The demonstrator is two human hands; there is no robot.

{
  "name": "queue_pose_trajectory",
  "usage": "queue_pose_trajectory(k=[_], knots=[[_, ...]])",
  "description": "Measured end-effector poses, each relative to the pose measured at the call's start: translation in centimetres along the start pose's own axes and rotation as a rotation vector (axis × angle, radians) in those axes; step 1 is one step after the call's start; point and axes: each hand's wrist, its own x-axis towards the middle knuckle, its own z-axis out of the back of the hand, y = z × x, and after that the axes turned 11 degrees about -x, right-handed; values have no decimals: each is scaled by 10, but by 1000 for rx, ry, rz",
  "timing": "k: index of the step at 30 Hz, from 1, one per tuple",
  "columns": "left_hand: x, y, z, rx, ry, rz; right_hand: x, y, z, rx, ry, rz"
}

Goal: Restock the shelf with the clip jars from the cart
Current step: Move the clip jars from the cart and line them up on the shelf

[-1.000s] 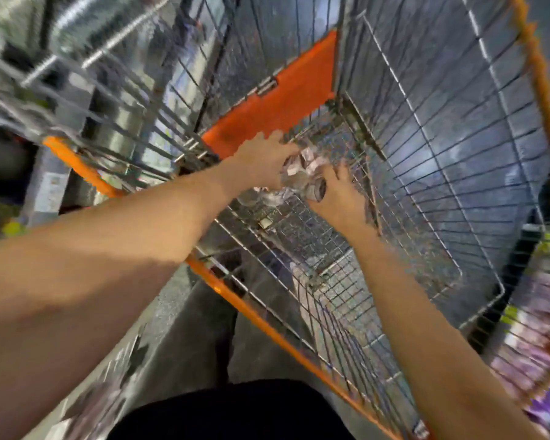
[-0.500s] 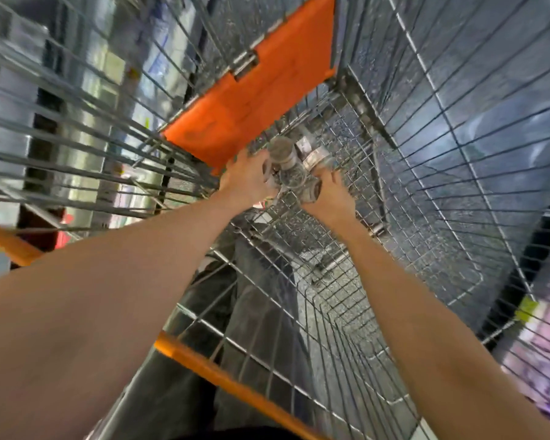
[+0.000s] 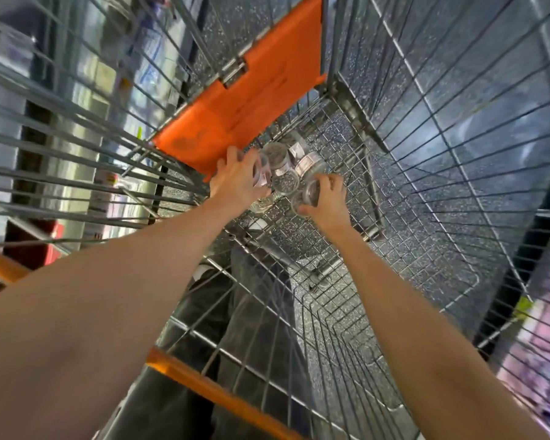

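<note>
Clear cylindrical clip jars, labelled and full of small metal clips, lie tumbled at differing angles on the wire-mesh cart floor beside its orange plastic flap. Left hand curls round one jar; right hand grips another.

Shiny metal wire cart, matt orange plastic flap, glossy clear clip jars

Lying clustered in the far corner of the cart, on its wire floor: the clip jars. Standing just behind them, against the cart's far wall: a flat panel. Flanking the cluster: left hand touching its left side, right hand at its right.
</note>
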Motion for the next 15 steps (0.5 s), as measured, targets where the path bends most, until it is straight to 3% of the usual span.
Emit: queue_pose_trajectory(k=[7,15], knots=[[-12,8,-7,-115,143,6,-3,0,8,-149,-65,134],[-14,11,-1,-7,182,-26,-13,14,26,-283,-70,221]])
